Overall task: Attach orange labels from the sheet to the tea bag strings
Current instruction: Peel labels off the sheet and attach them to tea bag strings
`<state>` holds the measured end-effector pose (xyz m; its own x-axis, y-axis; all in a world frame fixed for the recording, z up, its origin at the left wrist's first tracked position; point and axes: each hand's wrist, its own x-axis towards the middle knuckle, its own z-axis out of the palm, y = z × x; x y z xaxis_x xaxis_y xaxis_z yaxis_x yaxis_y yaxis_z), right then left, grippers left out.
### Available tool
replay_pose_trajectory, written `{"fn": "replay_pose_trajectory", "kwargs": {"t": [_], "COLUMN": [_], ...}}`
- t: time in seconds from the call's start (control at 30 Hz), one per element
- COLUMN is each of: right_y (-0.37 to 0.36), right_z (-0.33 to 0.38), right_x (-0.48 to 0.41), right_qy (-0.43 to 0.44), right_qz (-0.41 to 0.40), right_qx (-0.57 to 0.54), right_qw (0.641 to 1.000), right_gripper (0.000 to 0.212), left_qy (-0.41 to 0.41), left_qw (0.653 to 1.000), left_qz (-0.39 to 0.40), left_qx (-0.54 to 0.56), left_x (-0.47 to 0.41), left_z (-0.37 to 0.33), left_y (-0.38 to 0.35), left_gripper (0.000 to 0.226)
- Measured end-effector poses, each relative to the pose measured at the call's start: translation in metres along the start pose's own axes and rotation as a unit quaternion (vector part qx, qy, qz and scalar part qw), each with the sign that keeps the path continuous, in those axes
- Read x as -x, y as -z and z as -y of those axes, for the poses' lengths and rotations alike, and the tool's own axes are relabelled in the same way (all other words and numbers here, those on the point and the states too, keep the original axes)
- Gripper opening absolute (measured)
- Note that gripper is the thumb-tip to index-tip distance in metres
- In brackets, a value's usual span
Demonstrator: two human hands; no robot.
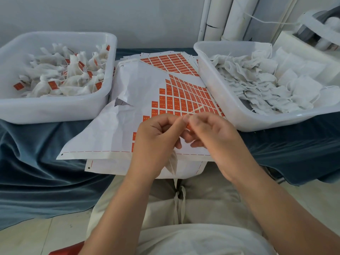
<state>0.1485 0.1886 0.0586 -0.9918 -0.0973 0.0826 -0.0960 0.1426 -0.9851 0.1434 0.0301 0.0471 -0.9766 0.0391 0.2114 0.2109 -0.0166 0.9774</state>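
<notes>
A white sheet (139, 85) carrying several orange labels (184, 96) lies on the blue cloth in front of me, its left part peeled bare. Both hands meet just above the sheet's near edge. My left hand (158, 138) has its fingers curled and pinches at the meeting point. My right hand (211, 133) pinches an orange label (188, 126) there. A thin wooden stick (196, 109) pokes up from between the fingertips. A white tea bag (172, 162) hangs below the hands; its string is hidden by the fingers.
A white tub (55, 111) on the left holds several tea bags with orange labels. A white tub (230, 109) on the right holds plain white tea bags. More label sheets (171, 61) lie behind. White rolls (230, 17) stand at the back.
</notes>
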Motion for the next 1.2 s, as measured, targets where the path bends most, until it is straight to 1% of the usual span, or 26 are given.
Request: {"fn": "replay_pose_trajectory", "kwargs": {"t": [0.07, 0.1, 0.17, 0.33, 0.4, 0.5, 0.57, 0.73, 0.8, 0.9, 0.97, 1.03, 1.1, 1.2], "right_y": [0.000, 0.001, 0.003, 0.003, 0.003, 0.003, 0.003, 0.002, 0.002, 0.005, 0.011, 0.015, 0.017, 0.015], "right_z": [-0.001, -0.002, -0.003, -0.001, -0.001, 0.000, -0.001, -0.003, -0.004, -0.003, 0.002, 0.005, 0.007, 0.009], "right_x": [0.002, 0.002, 0.002, 0.004, 0.004, 0.004, 0.004, 0.003, 0.003, 0.003, 0.004, 0.005, 0.005, 0.006], "right_qy": [0.038, 0.056, 0.082, 0.122, 0.126, 0.123, 0.118, 0.134, 0.137, 0.115, 0.099, 0.091, 0.084, 0.084], "right_qz": [0.001, -0.002, -0.007, -0.002, -0.004, -0.007, -0.014, -0.041, -0.040, -0.040, -0.041, -0.043, -0.046, -0.041], "right_qx": [0.032, 0.046, 0.070, 0.107, 0.111, 0.112, 0.120, 0.149, 0.160, 0.141, 0.132, 0.126, 0.116, 0.110], "right_qw": [0.999, 0.997, 0.994, 0.987, 0.986, 0.986, 0.986, 0.979, 0.977, 0.983, 0.985, 0.987, 0.989, 0.990], "right_gripper": [0.019, 0.017, 0.018, 0.021, 0.020, 0.018, 0.020, 0.022, 0.022, 0.032, 0.038, 0.044, 0.047, 0.046], "left_qy": [0.000, 0.006, 0.020, 0.041, 0.060, 0.088, 0.084, 0.014, 0.002, 0.004, -0.025, -0.080, -0.132, -0.155], "left_qw": [1.000, 1.000, 0.999, 0.998, 0.997, 0.993, 0.994, 1.000, 0.999, 0.995, 0.989, 0.973, 0.946, 0.910], "left_qz": [-0.013, -0.016, -0.011, 0.031, 0.037, 0.046, 0.038, -0.018, -0.034, -0.083, -0.132, -0.205, -0.289, -0.352], "left_qx": [0.010, 0.019, 0.039, 0.021, 0.025, 0.060, 0.055, -0.022, -0.040, -0.054, -0.061, -0.066, -0.067, -0.152], "left_x": [0.000, 0.000, 0.000, -0.001, -0.002, -0.003, -0.003, 0.002, 0.003, 0.001, -0.006, -0.020, -0.044, -0.097], "left_z": [-0.001, -0.001, -0.002, -0.002, -0.001, -0.001, 0.000, 0.000, -0.003, -0.013, -0.027, -0.043, -0.059, -0.077], "left_y": [0.000, 0.000, 0.000, 0.002, 0.005, 0.008, 0.007, -0.004, -0.005, 0.002, 0.017, 0.040, 0.071, 0.124], "left_gripper": [0.021, 0.017, 0.012, 0.018, 0.017, 0.014, 0.013, 0.010, 0.011, 0.014, 0.014, 0.013, 0.016, 0.020]}}
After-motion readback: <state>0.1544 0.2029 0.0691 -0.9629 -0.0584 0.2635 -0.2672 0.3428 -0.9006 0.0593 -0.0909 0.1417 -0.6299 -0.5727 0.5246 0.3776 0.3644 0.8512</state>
